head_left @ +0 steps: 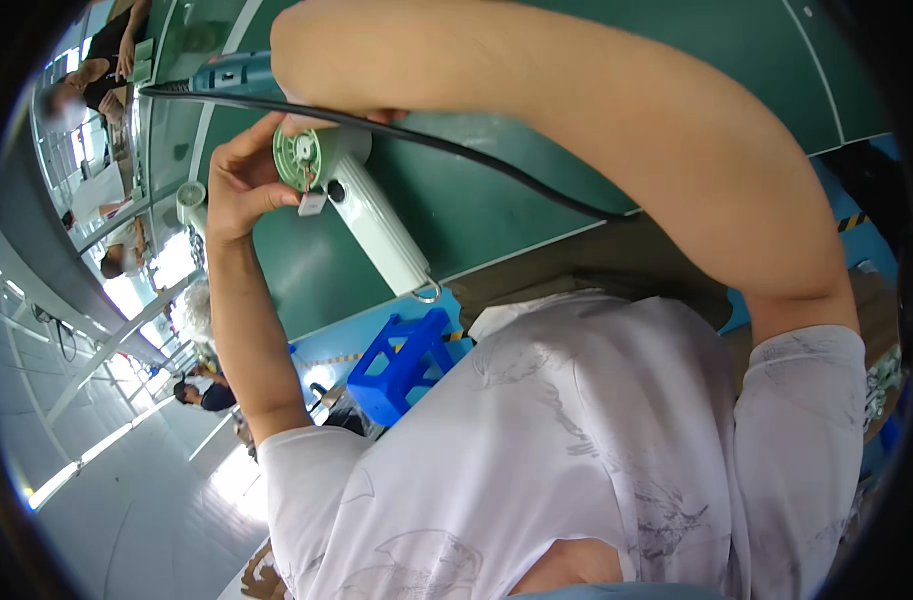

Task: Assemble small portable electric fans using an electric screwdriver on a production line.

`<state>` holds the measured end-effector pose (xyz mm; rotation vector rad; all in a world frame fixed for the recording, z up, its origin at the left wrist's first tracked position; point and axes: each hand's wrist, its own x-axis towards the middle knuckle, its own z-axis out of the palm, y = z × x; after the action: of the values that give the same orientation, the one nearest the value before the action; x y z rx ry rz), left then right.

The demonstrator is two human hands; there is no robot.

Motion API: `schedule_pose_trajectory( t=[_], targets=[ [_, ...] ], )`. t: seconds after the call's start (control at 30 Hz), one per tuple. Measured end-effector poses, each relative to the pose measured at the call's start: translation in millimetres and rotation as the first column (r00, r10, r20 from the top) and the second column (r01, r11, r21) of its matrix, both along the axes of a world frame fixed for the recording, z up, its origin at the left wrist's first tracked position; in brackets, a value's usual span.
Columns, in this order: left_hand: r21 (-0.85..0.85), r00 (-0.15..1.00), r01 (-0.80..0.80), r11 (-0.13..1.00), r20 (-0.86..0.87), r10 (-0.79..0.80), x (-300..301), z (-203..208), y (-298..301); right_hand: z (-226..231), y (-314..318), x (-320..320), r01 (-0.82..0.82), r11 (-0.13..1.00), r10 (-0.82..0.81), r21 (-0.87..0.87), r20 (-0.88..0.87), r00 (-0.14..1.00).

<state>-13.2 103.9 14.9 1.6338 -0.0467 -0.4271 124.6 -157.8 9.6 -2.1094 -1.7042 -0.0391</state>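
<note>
A small handheld fan with a white handle tilts over the green table, its opened round head showing a light green inside. My left hand grips the rim of the head, thumb below and fingers above. Beside the thumb a small white piece hangs from the head on thin wires. My right hand is closed round a teal corded electric screwdriver above the head. My forearm hides most of its fingers, and the driver's tip is out of sight. A metal ring sits at the handle's lower end.
A black cord runs from the screwdriver across the green table toward my body. Another fan stands beyond my left arm. A blue plastic stool is below the table edge. Several people are at work on the left.
</note>
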Motion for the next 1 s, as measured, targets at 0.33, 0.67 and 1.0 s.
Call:
schedule_pose_trajectory(
  t=[0.33,0.67,1.0],
  targets=[
    [-0.074,0.981,-0.027,0.997,0.189,0.04,8.2,-29.3,-42.5,3.7,-13.8,7.7,0.119,0.976,-0.204,-0.183,-0.57,0.796],
    [0.033,0.913,0.039,0.999,0.405,-0.049,7.2,-18.9,-53.4,5.3,-15.1,-4.5,0.238,0.97,-0.23,-0.053,-0.518,0.824],
    [0.261,0.885,0.049,0.964,0.435,-0.163,16.4,-5.4,-60.1,70.5,-42.5,0.2,0.417,0.906,-0.238,0.068,-0.734,0.636]
  ],
)
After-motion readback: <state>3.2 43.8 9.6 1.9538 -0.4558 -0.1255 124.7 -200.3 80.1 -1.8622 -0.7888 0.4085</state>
